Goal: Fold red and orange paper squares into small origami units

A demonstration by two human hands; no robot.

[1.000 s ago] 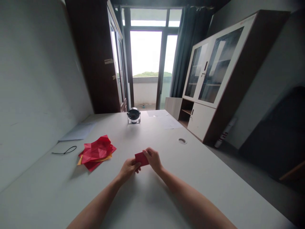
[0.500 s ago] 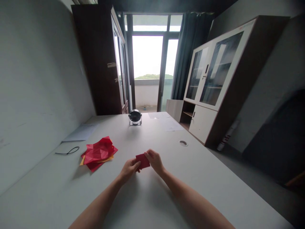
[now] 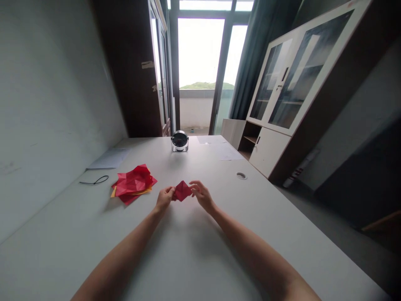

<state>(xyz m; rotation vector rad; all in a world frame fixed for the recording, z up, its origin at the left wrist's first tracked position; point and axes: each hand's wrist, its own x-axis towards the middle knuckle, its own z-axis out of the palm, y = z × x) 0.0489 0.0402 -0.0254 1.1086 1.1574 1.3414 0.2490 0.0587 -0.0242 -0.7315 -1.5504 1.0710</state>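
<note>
A small piece of folded red paper (image 3: 182, 191) is held just above the white table, turned so that it looks like a diamond with a crease down its upper half. My left hand (image 3: 165, 198) is closed on its left corner, thumb on top. At the right corner is my right hand (image 3: 202, 195), thumb and fingers loosely bent about the paper's tip, with the upper finger lifted off it. To the left lies a pile of creased red paper (image 3: 134, 182), with some orange-yellow paper (image 3: 142, 192) showing beneath.
On the white table (image 3: 175, 259) a small round fan (image 3: 180, 141) stands at the far end. A black cable tie (image 3: 95, 180) and white sheets (image 3: 108, 159) lie at left, more paper (image 3: 228, 151) at back right. A round hole (image 3: 241, 176) sits near the right edge.
The folded paper has turned from a flat square-edged shape to a diamond with its crease showing. My right fingers have loosened and spread a little. The view has tilted downward.
</note>
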